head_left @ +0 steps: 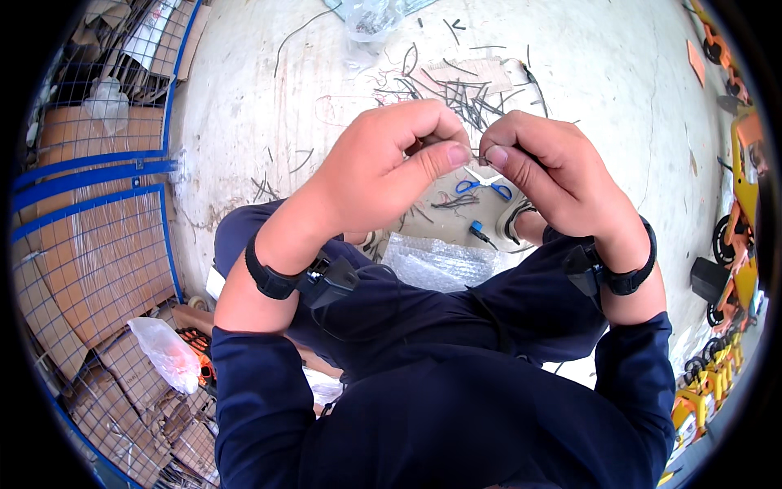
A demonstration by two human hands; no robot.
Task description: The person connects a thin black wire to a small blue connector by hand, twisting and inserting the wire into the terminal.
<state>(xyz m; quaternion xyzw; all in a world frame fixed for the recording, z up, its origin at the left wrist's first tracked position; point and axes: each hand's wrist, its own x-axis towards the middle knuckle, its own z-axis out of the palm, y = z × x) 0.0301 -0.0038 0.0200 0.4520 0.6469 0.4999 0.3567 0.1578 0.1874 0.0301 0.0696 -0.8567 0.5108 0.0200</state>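
Observation:
My left hand (391,163) and my right hand (555,171) are raised at the middle, both closed in pinches, their fingertips nearly meeting. Something thin and small is between them, too small to make out clearly. Just beneath the fingers lie scissors (494,187) with blue handles on the concrete floor (244,114). Many short dark strands (467,106) lie scattered beyond my hands, some over a pale flattened piece of cardboard. A small blue connector on a black cord (478,228) and a sheet of bubble wrap (436,265) lie below, between my bent legs.
A blue wire-mesh cage (167,228) with cardboard stands along the left, a plastic bag (167,350) beside it. Orange and yellow wheeled items (737,212) line the right edge. A translucent plastic bag (366,20) lies at the far top.

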